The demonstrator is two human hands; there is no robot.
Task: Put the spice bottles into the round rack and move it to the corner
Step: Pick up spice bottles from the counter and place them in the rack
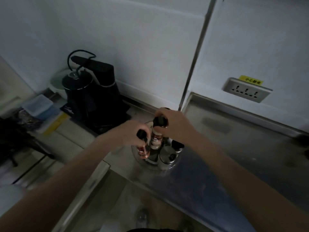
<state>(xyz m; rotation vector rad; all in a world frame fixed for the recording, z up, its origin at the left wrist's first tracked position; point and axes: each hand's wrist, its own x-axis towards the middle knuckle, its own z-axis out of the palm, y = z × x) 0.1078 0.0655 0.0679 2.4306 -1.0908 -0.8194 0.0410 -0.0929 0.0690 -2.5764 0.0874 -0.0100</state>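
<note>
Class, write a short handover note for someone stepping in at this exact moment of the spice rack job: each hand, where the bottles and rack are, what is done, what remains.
Left hand: gripping the black cap of a red-labelled spice bottle, at the near-left edge of the round rack.
Right hand: gripping the cap of a second spice bottle, over the rack's middle.
Rack: on the steel counter, just short of the wall corner.
Done: a steel shaker and a black-capped bottle stand in the rack.
Left: seat both held bottles if they are not fully down (unclear here), then slide the rack into the corner.
</note>
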